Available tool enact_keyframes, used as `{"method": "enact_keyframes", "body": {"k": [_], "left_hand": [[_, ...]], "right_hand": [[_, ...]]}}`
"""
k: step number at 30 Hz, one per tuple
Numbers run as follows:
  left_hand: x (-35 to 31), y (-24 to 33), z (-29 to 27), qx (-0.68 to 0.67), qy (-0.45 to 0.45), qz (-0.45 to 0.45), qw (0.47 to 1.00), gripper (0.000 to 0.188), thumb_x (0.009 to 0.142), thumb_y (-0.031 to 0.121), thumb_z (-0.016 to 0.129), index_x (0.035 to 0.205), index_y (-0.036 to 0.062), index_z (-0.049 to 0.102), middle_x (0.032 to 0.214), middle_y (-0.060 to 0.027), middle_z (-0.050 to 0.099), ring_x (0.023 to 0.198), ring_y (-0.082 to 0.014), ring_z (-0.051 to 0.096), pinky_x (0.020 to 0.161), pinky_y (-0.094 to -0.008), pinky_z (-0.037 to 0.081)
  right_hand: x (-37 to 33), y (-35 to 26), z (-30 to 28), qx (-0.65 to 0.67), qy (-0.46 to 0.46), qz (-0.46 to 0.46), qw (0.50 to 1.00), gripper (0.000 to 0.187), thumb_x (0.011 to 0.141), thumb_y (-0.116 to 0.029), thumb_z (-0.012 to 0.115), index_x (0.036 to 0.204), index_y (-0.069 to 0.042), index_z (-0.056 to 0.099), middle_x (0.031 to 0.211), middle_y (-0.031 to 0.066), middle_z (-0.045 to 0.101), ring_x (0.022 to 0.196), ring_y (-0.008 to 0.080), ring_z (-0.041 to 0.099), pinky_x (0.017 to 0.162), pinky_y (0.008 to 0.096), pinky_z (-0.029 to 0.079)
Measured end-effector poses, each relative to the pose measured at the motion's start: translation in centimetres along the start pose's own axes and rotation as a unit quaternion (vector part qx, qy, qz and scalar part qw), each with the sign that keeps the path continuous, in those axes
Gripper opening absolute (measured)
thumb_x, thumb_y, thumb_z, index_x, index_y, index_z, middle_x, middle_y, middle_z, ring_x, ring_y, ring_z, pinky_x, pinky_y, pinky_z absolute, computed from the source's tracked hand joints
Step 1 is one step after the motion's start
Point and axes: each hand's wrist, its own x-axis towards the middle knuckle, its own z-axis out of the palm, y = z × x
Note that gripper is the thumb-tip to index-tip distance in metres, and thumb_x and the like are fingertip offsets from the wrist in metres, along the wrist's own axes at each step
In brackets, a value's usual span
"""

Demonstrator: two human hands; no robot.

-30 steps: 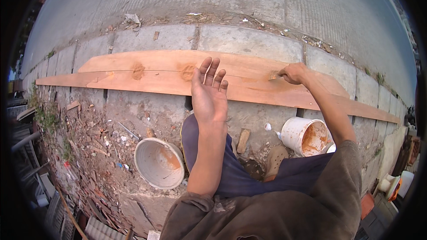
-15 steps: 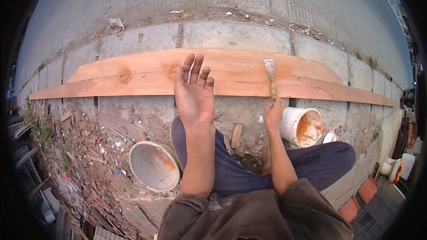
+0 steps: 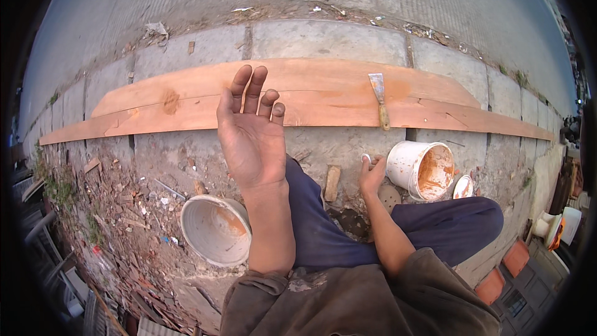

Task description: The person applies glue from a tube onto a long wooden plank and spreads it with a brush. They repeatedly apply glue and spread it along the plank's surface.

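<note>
My left hand [image 3: 255, 143] is raised palm up with its fingers apart, above the near edge of two long reddish wooden boards [image 3: 211, 114]. Nothing shows in its palm. A putty knife [image 3: 381, 101] lies on the boards, its blade pointing away and its wooden handle over the near edge. Low beside the white bucket, my right hand [image 3: 372, 177] has its fingers closed on a small white thing [image 3: 365, 157], too small to make out. The white bucket [image 3: 403, 165] lies tipped on its side, its inside smeared with orange-brown paste.
A large pale tub [image 3: 200, 236] leans at the left of my legs. A round lid [image 3: 463, 187] with orange residue rests right of the bucket. Between my knees lies a wood block [image 3: 332, 183]. Rubble and wood scraps [image 3: 127, 211] cover the ground at left.
My right hand has let go of the putty knife, leaving it on the boards, and has come down to the small white thing on the ground. My left hand has shifted slightly left.
</note>
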Motion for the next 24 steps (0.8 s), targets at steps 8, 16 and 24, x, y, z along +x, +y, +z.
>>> {"method": "enact_keyframes", "body": {"k": [8,16,24], "left_hand": [[0.1,2.9,-0.1,0.373,-0.121,0.172,0.904,0.035,0.105,0.026,0.051,0.127,0.0010,0.062,0.117,-0.0120,0.067,0.101,-0.0198,0.061,0.088,-0.0336,0.048],[-1.3,-9.8,-18.3,0.538,-0.236,-0.163,0.793,0.043,0.102,0.029,0.062,0.134,0.0016,0.056,0.126,-0.0146,0.065,0.110,-0.0242,0.061,0.097,-0.0378,0.049],[-2.5,-22.4,-26.0,0.413,-0.101,-0.212,0.880,0.031,0.105,0.029,0.058,0.119,0.0009,0.060,0.100,-0.0072,0.065,0.082,-0.0113,0.064,0.074,-0.0276,0.054]], "right_hand": [[3.8,-5.8,-2.5,0.067,-0.106,-0.088,0.988,0.020,0.092,-0.013,0.072,0.102,0.001,0.062,0.090,0.0161,0.068,0.077,0.0270,0.067,0.071,0.0351,0.055],[2.8,-18.9,-3.9,0.094,-0.438,-0.228,0.864,0.028,0.090,-0.012,0.073,0.110,-0.001,0.056,0.098,0.0202,0.069,0.088,0.0322,0.071,0.077,0.0414,0.056],[12.4,-12.5,-1.9,-0.203,0.019,-0.261,0.944,0.048,0.094,-0.025,0.068,0.131,0.001,0.054,0.122,0.0284,0.056,0.110,0.0430,0.058,0.093,0.0472,0.048]]}}
